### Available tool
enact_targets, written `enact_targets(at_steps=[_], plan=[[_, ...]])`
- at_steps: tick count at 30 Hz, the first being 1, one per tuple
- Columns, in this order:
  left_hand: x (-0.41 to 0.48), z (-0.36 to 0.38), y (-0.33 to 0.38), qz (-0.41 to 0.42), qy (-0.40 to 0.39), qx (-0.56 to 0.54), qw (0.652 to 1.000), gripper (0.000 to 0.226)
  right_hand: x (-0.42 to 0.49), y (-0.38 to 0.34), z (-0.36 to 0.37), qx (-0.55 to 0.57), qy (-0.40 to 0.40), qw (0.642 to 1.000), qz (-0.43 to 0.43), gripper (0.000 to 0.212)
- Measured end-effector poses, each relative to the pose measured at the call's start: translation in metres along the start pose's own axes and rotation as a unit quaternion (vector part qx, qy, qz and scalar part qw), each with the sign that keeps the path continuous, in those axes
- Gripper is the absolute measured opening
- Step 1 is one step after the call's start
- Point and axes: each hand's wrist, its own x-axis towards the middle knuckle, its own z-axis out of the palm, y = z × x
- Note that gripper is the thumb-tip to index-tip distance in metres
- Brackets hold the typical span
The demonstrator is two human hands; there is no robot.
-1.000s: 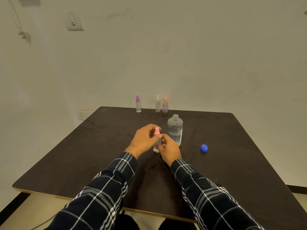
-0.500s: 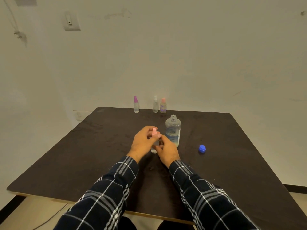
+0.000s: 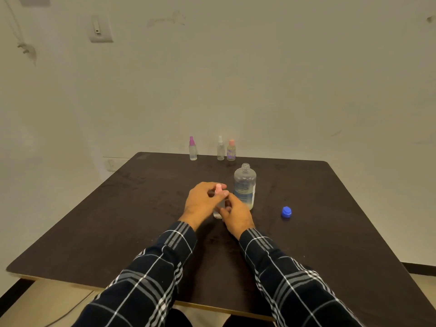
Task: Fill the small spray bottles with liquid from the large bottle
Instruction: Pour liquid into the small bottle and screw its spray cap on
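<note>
Mid-worktop [image 3: 141,208], our left hand [image 3: 200,204] pinches the pink top [image 3: 218,188] of a small spray bottle [image 3: 217,215], our right hand [image 3: 236,216] gripping its body, just beside the open large bottle [image 3: 245,185]; twisting that top, we judge, comes next.

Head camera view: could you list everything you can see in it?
table: one, dark brown, fills the middle
large bottle: one, clear, uncapped, table centre
cap: one, blue, right of the large bottle
purple-topped spray bottle: one, clear, far edge, leftmost
white-topped spray bottle: one, clear, far edge, middle
labelled spray bottle: one, pink top, far edge, rightmost
held spray bottle: one, pink top, between the hands
wall switch: one, white, upper left
left hand: grips the pink top
right hand: holds that bottle's body
sleeves: two, dark plaid
</note>
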Motion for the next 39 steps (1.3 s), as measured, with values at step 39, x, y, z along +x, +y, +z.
enact_targets(at_steps=[39], plan=[[0.010, -0.005, -0.029, -0.047, -0.045, 0.108, 0.992, 0.047, 0.013, 0.020, -0.034, 0.055, 0.153, 0.981, 0.107, 0.090]])
